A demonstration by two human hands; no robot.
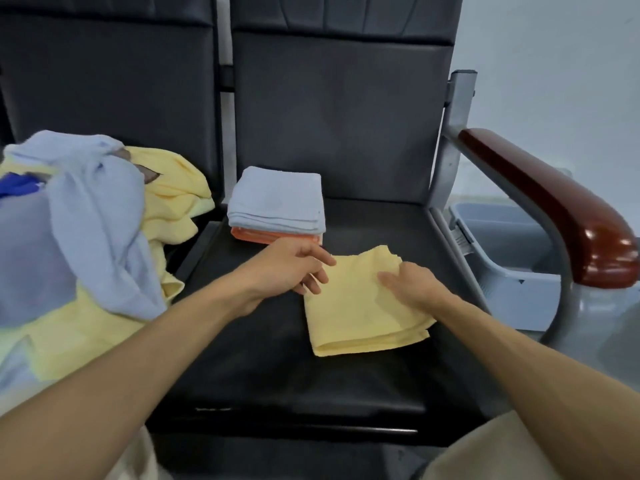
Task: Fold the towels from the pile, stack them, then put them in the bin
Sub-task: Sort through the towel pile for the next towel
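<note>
A: Need position of the yellow towel (363, 306).
B: Lies folded into a rough square on the black seat (277, 368), right of centre, layered edges showing along the near side. Sits in front of the stack, apart from it.
A: Hands?
B: Seeing the left hand (294, 268) at the towel's left edge — fingers loose and mostly straight, tips touching the cloth. Can't confirm a pinch. Seeing the right hand (412, 285) laid flat on top of the towel, fingers straight, pointing left, pressing down.
A: Stack contents?
B: Two colours visible: blue folded towels (277, 199) on top, orange folded towel (266, 237) underneath. Parked at the seat's back left corner, by the backrest.
A: Pile?
B: Heaped on the next seat to the left — unfolded pile (86, 220) of blue and yellow cloth, spilling toward the gap between seats.
A: Bin?
B: Grey bin (502, 244) low down to the right, beyond the armrest (554, 202). Can't tell contents from here.
</note>
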